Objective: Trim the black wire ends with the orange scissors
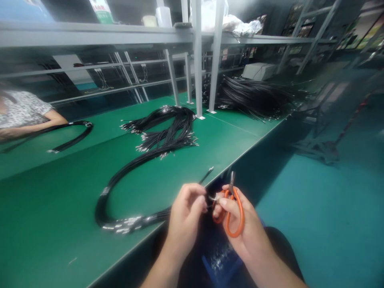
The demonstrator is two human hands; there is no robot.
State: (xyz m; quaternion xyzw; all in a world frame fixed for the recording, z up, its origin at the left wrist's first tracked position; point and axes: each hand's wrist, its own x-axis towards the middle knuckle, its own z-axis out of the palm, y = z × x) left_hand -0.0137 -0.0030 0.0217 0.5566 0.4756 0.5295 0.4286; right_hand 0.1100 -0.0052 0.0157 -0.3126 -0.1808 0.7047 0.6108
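Note:
Over the table's front edge, my left hand (187,208) is closed in a pinch on a thin black cable (206,175), whose tip sticks out beyond the fingers. In my right hand (244,218) is a pair of scissors (235,216) with orange handles, blades pointing up. Its thumb and a finger also pinch a small whitish piece (216,199) close to the left fingertips; whether it is joined to the cable I cannot tell. A curved bundle of black cables (103,200), with silvery bands, runs over the green table to behind my left hand.
More black cables (168,124) with metal ends lie mid-table, and a large pile (255,96) sits farther back. White posts (197,60) carry a shelf. Opposite at left, a person's arm (55,118) rests near another cable bundle (81,136). A blue bin (210,268) is below my hands.

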